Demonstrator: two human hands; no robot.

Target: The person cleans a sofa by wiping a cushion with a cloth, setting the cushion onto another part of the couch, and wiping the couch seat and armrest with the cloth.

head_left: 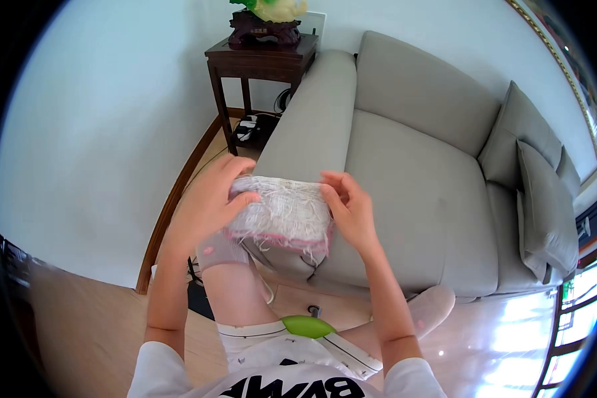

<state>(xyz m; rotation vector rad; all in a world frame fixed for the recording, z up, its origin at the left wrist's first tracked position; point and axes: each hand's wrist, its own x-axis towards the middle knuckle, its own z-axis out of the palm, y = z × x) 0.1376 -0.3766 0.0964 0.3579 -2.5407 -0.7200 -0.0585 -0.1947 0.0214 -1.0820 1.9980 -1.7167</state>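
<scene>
A white, stringy cloth (282,209) with loose threads and a pink lower edge spans the space between my hands, in front of the sofa arm's front end. My left hand (219,196) grips its left side, thumb on the near face and fingers at the upper corner. At the upper right corner, my right hand (350,207) pinches the cloth between thumb and curled fingers. Whether the cloth touches the sofa arm (312,113) behind it, I cannot tell.
A grey sofa (411,192) with cushions (544,205) fills the right side. Beyond its arm stands a dark wooden side table (262,63) bearing a carved ornament (265,26). Cables and a white power strip (247,127) lie below. A green object (308,326) rests by my lap.
</scene>
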